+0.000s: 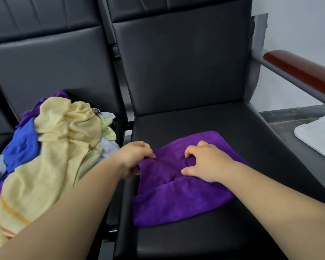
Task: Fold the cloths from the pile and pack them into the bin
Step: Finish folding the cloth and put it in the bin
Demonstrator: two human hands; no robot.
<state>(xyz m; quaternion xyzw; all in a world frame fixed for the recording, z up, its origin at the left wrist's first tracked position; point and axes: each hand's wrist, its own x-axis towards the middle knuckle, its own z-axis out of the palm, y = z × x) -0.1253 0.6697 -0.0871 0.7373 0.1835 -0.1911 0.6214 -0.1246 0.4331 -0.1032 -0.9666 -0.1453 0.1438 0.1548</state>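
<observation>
purple cloth [176,199]: we see it lying on the black seat [233,124], nearer the seat's left and front edges, partly doubled, with its near flap lapped over the rest and its far edge loose
left hand [133,158]: clamped on the cloth's left edge, right at the left edge of the seat, fingers curled over the fabric
right hand [204,162]: set on the middle of the cloth, thumb and curled fingers drawing up a small ridge of fabric between them; we read it as a pinch
step in hand: we judge this to be the folding of one cloth, mid-fold and not yet squared up
next move: we think it calls for smoothing the ridge flat, lining up the edges, then bringing one half over the other before any packing
pile [54,147]: heaped on the neighbouring seat to the left, just beside the left forearm; a yellow cloth [64,132] drapes over the top, a blue cloth [21,145] and more purple show under it, so we judge much remains to fold
container: a white object [319,136] with a rounded corner lies at the right edge of view, below seat level; we cannot tell whether it is the bin, and nothing of its inside shows
armrest [298,70]: reddish wood, above the seat's right edge
</observation>
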